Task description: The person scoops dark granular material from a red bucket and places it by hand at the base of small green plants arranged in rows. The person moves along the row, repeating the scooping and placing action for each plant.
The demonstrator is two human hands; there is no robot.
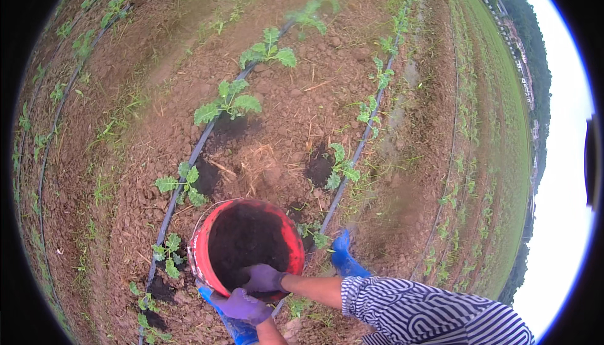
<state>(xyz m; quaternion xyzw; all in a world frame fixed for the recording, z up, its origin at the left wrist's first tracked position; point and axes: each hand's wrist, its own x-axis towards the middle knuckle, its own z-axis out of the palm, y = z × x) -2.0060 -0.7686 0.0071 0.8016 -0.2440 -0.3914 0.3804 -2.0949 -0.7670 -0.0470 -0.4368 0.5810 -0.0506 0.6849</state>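
Observation:
A red bucket [200, 250] with a wire handle holds dark, crumbly soil-like material [250, 238] and tilts with its mouth towards me. My left hand [245, 305], in a purple glove, grips the near rim. Inside the bucket is my right hand [266, 279], in a similar glove, with its fingertips hidden against the dark material. Beyond the bucket, dark patches [321, 165] of similar material lie beside a leafy seedling [342, 168] and another seedling [186, 187].
Black drip lines [200, 144] run along the rows of seedlings over brown, cloddy ground [288, 104]. One blue boot [349, 255] stands right of the bucket, the other boot [236, 326] below it. Dry straw [257, 165] lies between two rows.

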